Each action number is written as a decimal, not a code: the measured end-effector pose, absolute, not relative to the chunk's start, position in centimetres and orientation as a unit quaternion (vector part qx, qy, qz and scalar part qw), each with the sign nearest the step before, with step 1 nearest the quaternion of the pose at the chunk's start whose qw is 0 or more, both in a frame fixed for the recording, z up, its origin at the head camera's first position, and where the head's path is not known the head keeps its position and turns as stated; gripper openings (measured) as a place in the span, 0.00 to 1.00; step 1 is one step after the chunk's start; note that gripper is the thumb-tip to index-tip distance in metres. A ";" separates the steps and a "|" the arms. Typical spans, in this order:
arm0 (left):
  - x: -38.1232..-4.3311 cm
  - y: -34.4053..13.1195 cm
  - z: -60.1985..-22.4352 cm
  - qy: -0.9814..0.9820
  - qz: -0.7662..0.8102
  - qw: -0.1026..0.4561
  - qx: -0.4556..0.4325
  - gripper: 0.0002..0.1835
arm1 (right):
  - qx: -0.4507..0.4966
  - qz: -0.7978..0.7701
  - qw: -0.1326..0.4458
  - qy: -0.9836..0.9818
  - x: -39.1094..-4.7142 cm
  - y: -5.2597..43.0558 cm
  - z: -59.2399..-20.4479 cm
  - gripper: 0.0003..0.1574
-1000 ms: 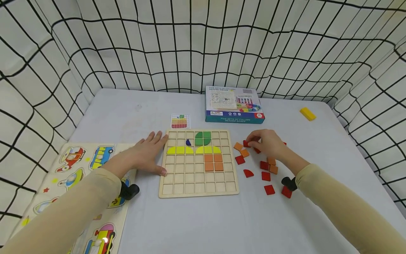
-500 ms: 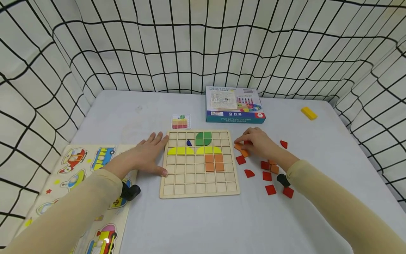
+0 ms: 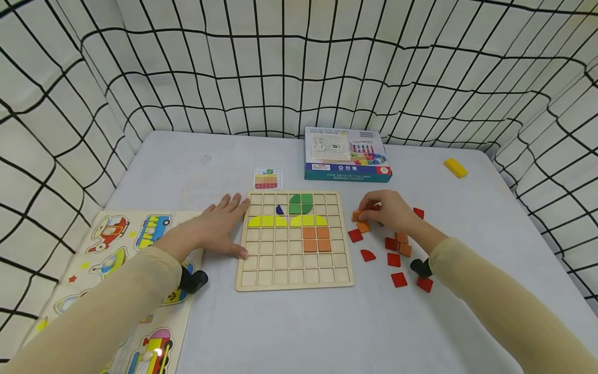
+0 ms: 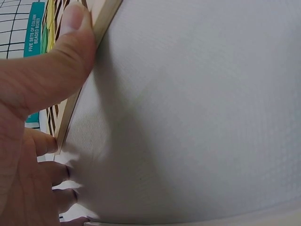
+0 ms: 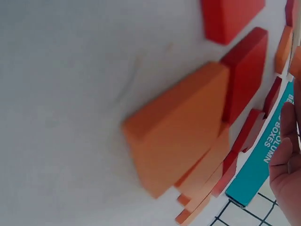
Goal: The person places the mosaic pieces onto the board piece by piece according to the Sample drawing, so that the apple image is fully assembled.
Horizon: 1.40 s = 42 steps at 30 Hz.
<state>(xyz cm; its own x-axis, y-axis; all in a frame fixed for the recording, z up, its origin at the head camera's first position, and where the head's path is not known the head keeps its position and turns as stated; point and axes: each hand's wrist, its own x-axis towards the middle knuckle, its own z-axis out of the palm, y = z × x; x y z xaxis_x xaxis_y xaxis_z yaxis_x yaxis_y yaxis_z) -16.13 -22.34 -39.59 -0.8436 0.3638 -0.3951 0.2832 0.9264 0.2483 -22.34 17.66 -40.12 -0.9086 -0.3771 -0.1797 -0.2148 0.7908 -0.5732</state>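
My right hand pinches an orange square tile between thumb and fingers, just off the right edge of a wooden grid board. In the right wrist view, that orange tile shows at the fingertips by the frame's edge. My left hand lies with fingers spread at the board's left side, its thumb on the rim. Set in the grid are green leaf-like pieces, a small blue piece, a yellow row and a block of orange squares.
Red tiles and orange tiles lie scattered right of the board. Behind it are a pattern card and a beaded-boxes carton. A vehicle puzzle lies at left, a yellow block far right. Black netting surrounds the table.
My right hand has moved left toward the board, then drawn slightly back right. An orange tile that lay by the board is now between its fingers. The left hand has stayed in place.
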 end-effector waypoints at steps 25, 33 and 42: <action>-16.1 -22.4 -39.7 0.955 0.090 0.228 0.164 0.70 | -0.183 -0.345 0.214 0.896 -19.5 5.1 -39.8 0.05; -16.3 -22.4 -39.5 0.956 0.088 0.223 0.169 0.70 | -0.207 -0.286 0.188 0.916 -18.9 4.6 -39.5 0.05; -16.2 -22.2 -39.5 0.956 0.092 0.227 0.161 0.70 | -0.231 -0.232 0.153 0.932 -18.5 4.1 -39.6 0.07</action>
<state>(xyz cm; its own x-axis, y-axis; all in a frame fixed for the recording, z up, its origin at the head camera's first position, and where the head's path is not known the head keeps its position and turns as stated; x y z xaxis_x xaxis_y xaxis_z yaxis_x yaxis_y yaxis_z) -16.16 -22.23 -39.47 -0.8448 0.3494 -0.4052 0.2656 0.9313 0.2493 -18.51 4.11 -39.60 -0.8462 -0.5020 -0.1785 -0.3596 0.7854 -0.5039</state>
